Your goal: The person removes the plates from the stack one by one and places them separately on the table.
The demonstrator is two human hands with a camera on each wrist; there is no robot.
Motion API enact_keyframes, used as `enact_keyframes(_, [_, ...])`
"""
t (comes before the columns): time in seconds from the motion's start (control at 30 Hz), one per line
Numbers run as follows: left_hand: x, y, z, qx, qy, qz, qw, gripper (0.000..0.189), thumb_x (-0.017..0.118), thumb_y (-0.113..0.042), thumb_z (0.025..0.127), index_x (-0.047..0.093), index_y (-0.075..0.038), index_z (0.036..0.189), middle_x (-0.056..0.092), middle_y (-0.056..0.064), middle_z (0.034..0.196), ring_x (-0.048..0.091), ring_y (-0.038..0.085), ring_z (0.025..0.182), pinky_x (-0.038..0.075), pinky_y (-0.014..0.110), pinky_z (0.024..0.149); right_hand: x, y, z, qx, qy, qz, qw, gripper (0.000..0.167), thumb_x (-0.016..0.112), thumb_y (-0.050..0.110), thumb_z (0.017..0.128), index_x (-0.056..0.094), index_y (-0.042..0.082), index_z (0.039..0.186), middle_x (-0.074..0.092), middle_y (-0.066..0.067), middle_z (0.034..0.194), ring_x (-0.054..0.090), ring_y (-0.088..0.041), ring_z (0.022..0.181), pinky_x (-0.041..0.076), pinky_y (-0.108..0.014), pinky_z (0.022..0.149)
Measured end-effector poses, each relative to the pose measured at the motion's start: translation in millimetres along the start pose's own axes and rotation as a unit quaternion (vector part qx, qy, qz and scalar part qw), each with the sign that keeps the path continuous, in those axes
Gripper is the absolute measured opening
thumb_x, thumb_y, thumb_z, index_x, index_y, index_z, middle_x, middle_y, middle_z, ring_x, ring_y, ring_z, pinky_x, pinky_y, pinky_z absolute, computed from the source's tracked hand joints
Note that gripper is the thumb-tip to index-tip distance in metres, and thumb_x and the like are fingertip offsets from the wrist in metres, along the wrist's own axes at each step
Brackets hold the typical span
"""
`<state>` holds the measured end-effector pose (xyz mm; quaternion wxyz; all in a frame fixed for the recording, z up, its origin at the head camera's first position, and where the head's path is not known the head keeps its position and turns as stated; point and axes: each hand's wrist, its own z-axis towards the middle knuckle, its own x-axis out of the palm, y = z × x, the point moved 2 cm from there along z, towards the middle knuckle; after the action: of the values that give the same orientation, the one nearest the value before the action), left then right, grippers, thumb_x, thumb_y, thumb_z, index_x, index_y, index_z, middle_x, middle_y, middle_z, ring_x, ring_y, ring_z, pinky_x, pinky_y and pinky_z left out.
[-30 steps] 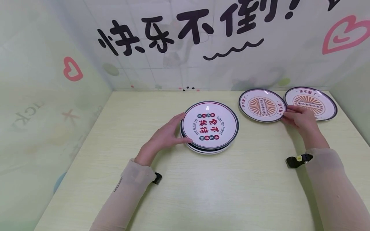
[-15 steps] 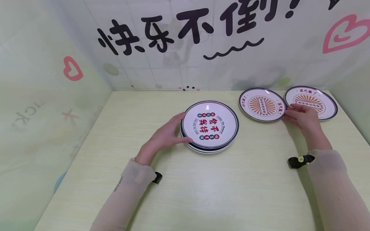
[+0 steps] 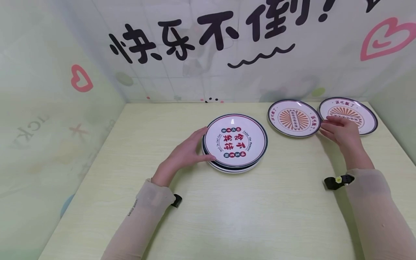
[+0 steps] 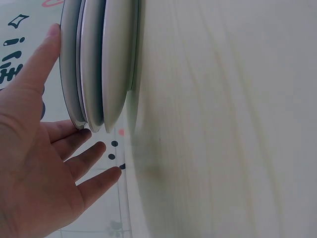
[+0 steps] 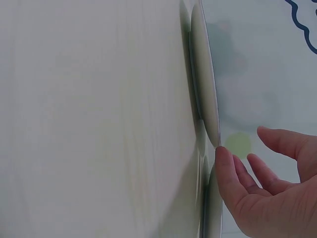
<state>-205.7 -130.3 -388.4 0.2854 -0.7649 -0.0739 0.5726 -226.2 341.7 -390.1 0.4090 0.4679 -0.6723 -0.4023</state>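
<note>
My left hand (image 3: 183,153) holds the left side of the top plate (image 3: 235,124) of a stack, its thumb on the near rim and its fingertips at the far rim. That white plate has a dark edge and red lettering. In the left wrist view the lower plates (image 4: 116,64) show below it, outer fingers free of them. My right hand (image 3: 344,135) is loosely spread between two plates with orange sunburst prints, the nearer-left one (image 3: 308,112) and the far-right one (image 3: 367,117). In the right wrist view an index fingertip is right at the left one's rim, thumb apart.
The pale wooden table (image 3: 243,213) meets a white back wall (image 3: 162,86) with black lettering. A pale green side wall (image 3: 48,144) rises at the left, another (image 3: 396,97) at the right. The two sunburst plates lie close to the back wall.
My right hand has let go of the left sunburst plate's edge and shifted slightly right. My left hand and the stack have stayed in place.
</note>
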Motion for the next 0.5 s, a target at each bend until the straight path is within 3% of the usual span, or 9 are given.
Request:
enact_keyframes(0.27, [0.9,1.2,0.4,0.000,-0.002,0.002,1.0000,0.109,0.077,-0.058,0.079,0.015,-0.024,0.161,0.016,-0.001,0.169,0.018,0.024,0.156,0.025,0.049,0.126,0.9,0.2,0.1,-0.006,-0.002,-0.005,1.0000,0.027,0.066,0.002,0.093,0.056,0.014,0.114,0.069,0.010,0.083,0.071,-0.003,0.077,0.061,-0.017,0.073])
enact_keyframes(0.5, [1.4,1.5,1.1,0.001,-0.002,-0.002,1.0000,0.108,0.077,-0.057,0.079,0.015,-0.024,0.161,0.016,-0.001,0.169,0.018,0.024,0.156,0.025,0.049,0.126,2.2,0.3,0.4,-0.012,-0.011,-0.047,0.9988,0.031,0.068,0.005,0.092,0.056,0.017,0.118,0.067,0.014,0.088,0.069,0.000,0.081,0.060,-0.015,0.077])
